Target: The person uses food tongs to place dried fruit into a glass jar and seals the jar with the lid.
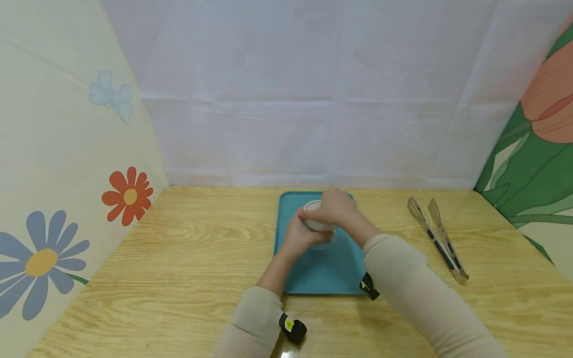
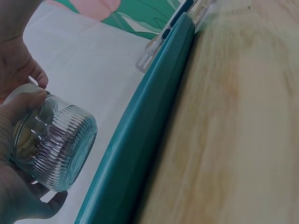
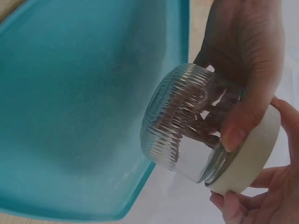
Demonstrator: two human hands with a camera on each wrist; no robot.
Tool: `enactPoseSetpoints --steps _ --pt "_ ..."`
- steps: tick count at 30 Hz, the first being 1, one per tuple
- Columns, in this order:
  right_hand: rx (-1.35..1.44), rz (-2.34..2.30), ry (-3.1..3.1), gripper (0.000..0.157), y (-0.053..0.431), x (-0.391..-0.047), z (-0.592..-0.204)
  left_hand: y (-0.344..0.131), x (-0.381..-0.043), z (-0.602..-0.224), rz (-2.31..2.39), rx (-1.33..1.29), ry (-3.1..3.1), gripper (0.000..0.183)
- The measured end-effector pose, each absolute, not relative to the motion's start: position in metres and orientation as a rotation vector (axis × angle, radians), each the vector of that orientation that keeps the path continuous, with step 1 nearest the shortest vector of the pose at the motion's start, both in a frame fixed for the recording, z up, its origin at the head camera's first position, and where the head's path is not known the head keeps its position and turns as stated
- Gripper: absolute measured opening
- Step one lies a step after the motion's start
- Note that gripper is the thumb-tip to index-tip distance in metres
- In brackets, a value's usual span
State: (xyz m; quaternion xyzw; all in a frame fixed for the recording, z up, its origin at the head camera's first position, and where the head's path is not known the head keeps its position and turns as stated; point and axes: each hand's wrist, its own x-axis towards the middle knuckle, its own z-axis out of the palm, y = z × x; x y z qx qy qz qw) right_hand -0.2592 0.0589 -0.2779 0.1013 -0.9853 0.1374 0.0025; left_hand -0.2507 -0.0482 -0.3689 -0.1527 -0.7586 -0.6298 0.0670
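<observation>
A ribbed clear glass jar [image 3: 180,121] is held above a blue tray [image 1: 329,278]. My left hand [image 1: 299,237] grips it round the body, with the thumb near the rim and fingers on the far side. On the jar's mouth sits a white lid [image 3: 250,156], which the fingers of my right hand [image 1: 335,208] hold by its edge. Both wrist views show the jar tilted. Whether the lid is screwed tight or loose cannot be seen. Through the glass only the fingers behind it show.
A pair of metal tongs [image 1: 436,238] with black grips lies spread on the wooden table [image 1: 201,248], right of the tray. A white sheet [image 1: 291,99] stands behind the table, with flower-printed panels at both sides. Black straps [image 1: 293,328] sit at the wrists.
</observation>
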Motion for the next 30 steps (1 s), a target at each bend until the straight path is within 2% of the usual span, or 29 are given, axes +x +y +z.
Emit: enactPoseSetpoints --steps 7,13,16,19,22,30 --pt "0.294 0.344 -3.117 0.062 0.058 -0.256 -0.274 -0.047 -0.250 -0.367 -1.875 -0.424 -2.302 0.070" --pt "0.709 0.441 -3.192 0.050 0.070 -0.258 -0.262 -0.049 -0.249 -0.367 -1.897 -0.493 -2.299 0.073" --pt "0.843 0.563 -3.258 0.057 0.076 -0.260 -0.256 -0.050 -0.247 -0.367 -1.863 -0.504 -2.331 0.075" --pt "0.813 0.616 -3.337 0.064 0.077 -0.260 -0.252 -0.050 -0.247 -0.367 -1.826 -0.505 -2.360 0.076" --pt "0.759 0.578 -3.363 0.061 0.076 -0.259 -0.251 -0.050 -0.246 -0.367 -1.835 -0.520 -2.369 0.077" --pt "0.609 0.483 -3.337 0.041 0.072 -0.257 -0.254 -0.049 -0.246 -0.369 -1.900 -0.537 -2.331 0.076"
